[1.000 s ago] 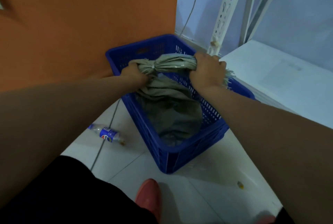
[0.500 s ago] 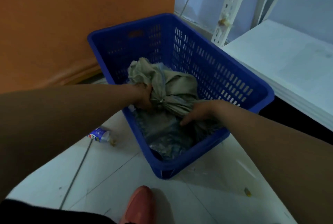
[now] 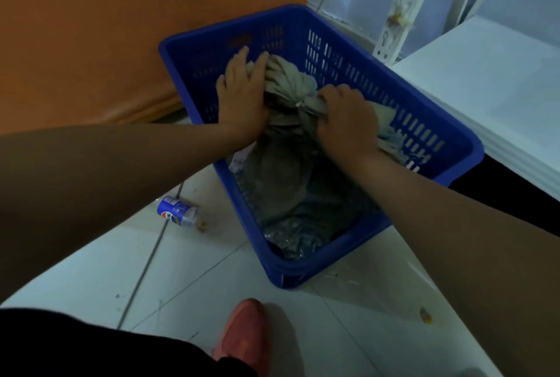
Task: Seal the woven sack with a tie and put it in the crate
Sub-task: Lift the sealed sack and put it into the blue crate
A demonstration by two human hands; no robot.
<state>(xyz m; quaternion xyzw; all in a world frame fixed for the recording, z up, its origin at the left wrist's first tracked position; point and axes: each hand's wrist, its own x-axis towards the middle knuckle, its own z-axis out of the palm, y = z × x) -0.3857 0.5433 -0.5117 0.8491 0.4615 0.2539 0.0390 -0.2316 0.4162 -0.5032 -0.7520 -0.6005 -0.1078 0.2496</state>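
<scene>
Left fingers (image 3: 241, 64) now released, flat on the woven sack (image 3: 285, 170) in the crate (image 3: 394, 95); right fingers (image 3: 330, 92) clenched round its neck.

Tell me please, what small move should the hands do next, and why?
Probably release and lift both hands out. The woven sack already lies inside the blue crate, its neck bound by the tie; the left hand presses its top and the right hand grips beside the tie.

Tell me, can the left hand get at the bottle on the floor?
Probably yes: the bottle lies uncovered beside the crate, and the left hand only presses flat on the sack.
</scene>
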